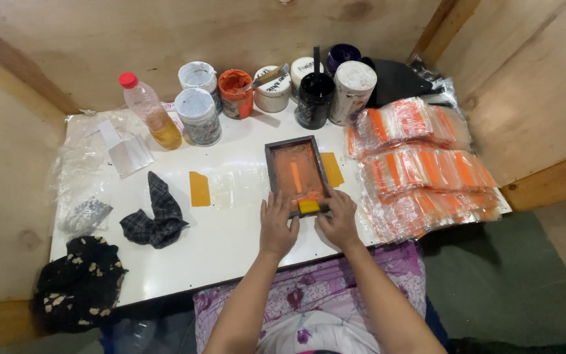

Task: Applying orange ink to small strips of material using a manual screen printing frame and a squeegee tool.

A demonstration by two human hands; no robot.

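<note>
Basically both hands are on the screen frame (296,172), which sits mid-worktop, slightly toward the right edge and nearer the front edge than the back. Left hand (278,226) is flat, fingers together, pressing the frame's front-left corner so it can't slide; right hand (340,216) is curled round the yellow squeegee (308,206) at the frame's front end, fingertips on it, prob. end of a pull. Mesh is orange w/ ink. Yellow tabs (199,189) show on both sides of the frame, 2 total, look like register stops/tape. Jars (198,116) lined along the back edge, out of the stroke path: I count 8, incl. 1 open orange (235,93) and 1 black w/ a stick in it (314,98). 1 bottle of yellowish liquid (152,111), back-left. Stacks of orange-printed clear bags (420,170) piled at the right edge, approx 3 rows, exact count can't tell. 1 checked rag (155,216) left of centre, 1 dark floral cloth (80,278) at front-left corner, loose clear plastic (80,190) along the left edge.
</note>
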